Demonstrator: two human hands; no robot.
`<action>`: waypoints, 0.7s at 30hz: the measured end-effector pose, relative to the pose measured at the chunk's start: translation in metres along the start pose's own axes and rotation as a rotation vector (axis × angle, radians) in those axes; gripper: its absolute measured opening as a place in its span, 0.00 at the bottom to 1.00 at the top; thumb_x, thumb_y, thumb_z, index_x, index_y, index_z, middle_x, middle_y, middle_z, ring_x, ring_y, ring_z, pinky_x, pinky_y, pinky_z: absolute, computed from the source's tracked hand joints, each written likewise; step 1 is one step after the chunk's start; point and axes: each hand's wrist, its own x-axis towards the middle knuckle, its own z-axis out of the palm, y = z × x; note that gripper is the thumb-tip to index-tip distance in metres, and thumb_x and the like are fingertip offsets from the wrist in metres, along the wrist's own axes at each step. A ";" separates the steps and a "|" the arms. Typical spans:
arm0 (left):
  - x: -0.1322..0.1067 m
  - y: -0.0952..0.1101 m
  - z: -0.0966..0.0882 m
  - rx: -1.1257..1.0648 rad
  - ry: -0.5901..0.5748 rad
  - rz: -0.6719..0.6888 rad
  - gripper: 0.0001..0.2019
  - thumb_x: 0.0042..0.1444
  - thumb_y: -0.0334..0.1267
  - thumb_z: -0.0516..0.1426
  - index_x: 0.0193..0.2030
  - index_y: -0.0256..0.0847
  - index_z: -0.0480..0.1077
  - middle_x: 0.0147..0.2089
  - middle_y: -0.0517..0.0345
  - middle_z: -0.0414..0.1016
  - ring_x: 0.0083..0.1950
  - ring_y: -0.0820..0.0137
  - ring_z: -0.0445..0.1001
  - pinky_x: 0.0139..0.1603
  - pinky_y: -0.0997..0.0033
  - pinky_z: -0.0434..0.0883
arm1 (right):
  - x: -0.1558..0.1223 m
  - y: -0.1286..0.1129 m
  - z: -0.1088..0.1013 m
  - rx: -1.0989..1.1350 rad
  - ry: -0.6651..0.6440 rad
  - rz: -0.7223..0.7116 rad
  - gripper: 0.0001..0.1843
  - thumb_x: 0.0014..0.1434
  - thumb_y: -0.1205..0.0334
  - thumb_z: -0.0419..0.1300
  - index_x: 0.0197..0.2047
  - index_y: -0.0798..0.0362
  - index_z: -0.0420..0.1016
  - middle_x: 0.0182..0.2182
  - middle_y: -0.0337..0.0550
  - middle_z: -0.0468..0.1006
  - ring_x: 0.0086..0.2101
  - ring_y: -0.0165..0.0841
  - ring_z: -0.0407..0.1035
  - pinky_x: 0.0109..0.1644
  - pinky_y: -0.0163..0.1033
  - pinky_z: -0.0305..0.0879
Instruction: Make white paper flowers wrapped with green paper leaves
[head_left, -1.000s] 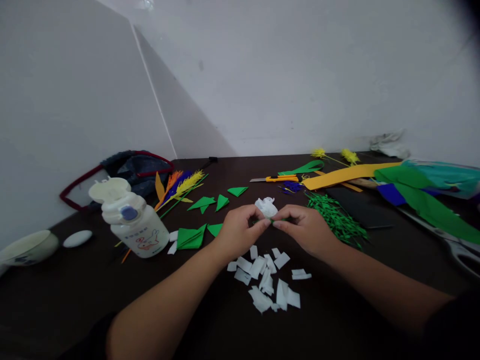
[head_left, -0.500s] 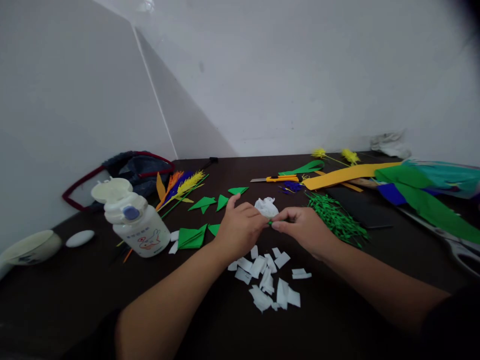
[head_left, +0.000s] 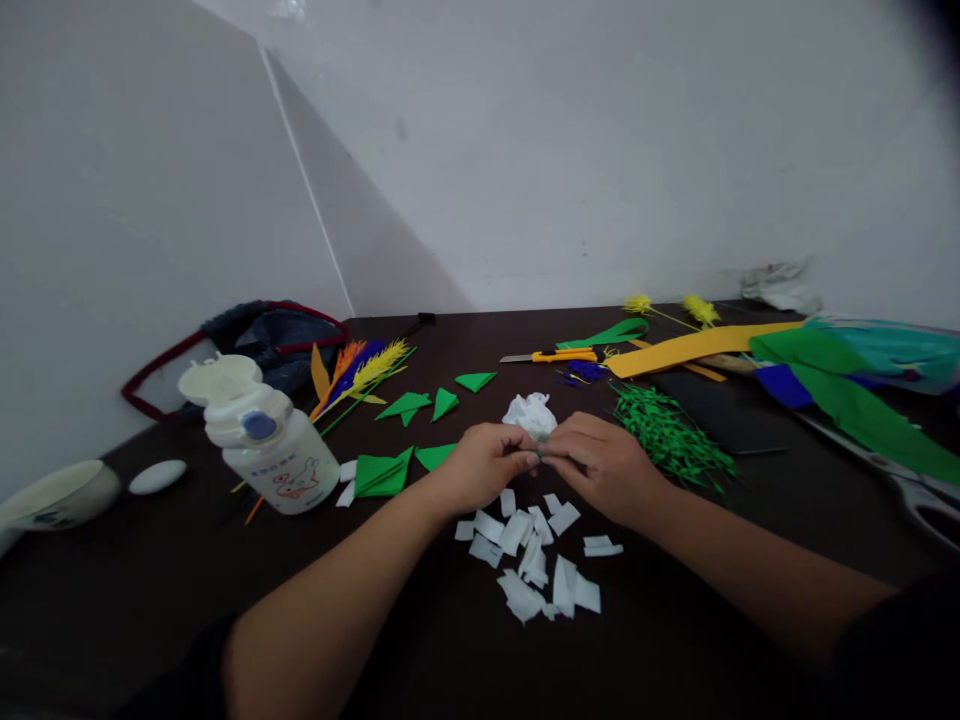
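My left hand and my right hand meet above the middle of the dark table. Thumb and fingers of both are pinched together at one spot. A tiny green piece shows between the fingertips; most of it is covered, and I cannot make out its exact kind. Just behind the fingers lies a crumpled white wad. Nearer to me, below the hands, many torn white paper scraps are scattered. Green paper cuttings lie left of my left hand, and a heap of shredded green paper is right of my right hand.
At left stands a white bottle with its lid up, beside a bowl and a white oval object. A yellow utility knife with its blade out lies at the back. Scissors rest at right.
My left hand's raised fingers have curled down, and its thumb now shows in the pinch. The hands have shifted slightly, and less of the green piece is visible.
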 end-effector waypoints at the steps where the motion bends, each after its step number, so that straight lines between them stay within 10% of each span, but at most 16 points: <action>1: -0.001 0.002 0.000 0.101 0.055 0.020 0.06 0.52 0.35 0.53 0.29 0.40 0.70 0.30 0.59 0.73 0.36 0.69 0.69 0.50 0.59 0.58 | 0.000 0.000 0.001 0.028 0.008 0.064 0.08 0.53 0.66 0.55 0.31 0.51 0.75 0.29 0.43 0.76 0.33 0.33 0.67 0.39 0.41 0.63; 7: -0.007 0.008 -0.003 0.472 0.211 0.196 0.07 0.51 0.31 0.52 0.34 0.45 0.71 0.36 0.59 0.73 0.46 0.65 0.65 0.58 0.48 0.34 | 0.004 0.001 0.002 0.338 0.014 0.559 0.05 0.47 0.62 0.60 0.29 0.52 0.75 0.25 0.40 0.77 0.28 0.33 0.70 0.33 0.38 0.64; 15: 0.000 -0.001 0.000 0.064 0.015 0.040 0.12 0.56 0.39 0.49 0.32 0.41 0.72 0.31 0.56 0.74 0.34 0.69 0.69 0.44 0.63 0.62 | -0.001 0.002 0.001 0.015 0.031 0.047 0.08 0.52 0.67 0.54 0.31 0.51 0.74 0.29 0.43 0.75 0.33 0.33 0.67 0.38 0.40 0.63; 21: -0.001 0.000 0.004 0.285 0.186 0.090 0.02 0.50 0.36 0.56 0.30 0.44 0.70 0.34 0.61 0.73 0.44 0.66 0.66 0.57 0.48 0.41 | 0.001 0.000 0.003 0.101 0.050 0.222 0.05 0.49 0.67 0.57 0.29 0.51 0.74 0.28 0.41 0.75 0.31 0.33 0.68 0.37 0.39 0.64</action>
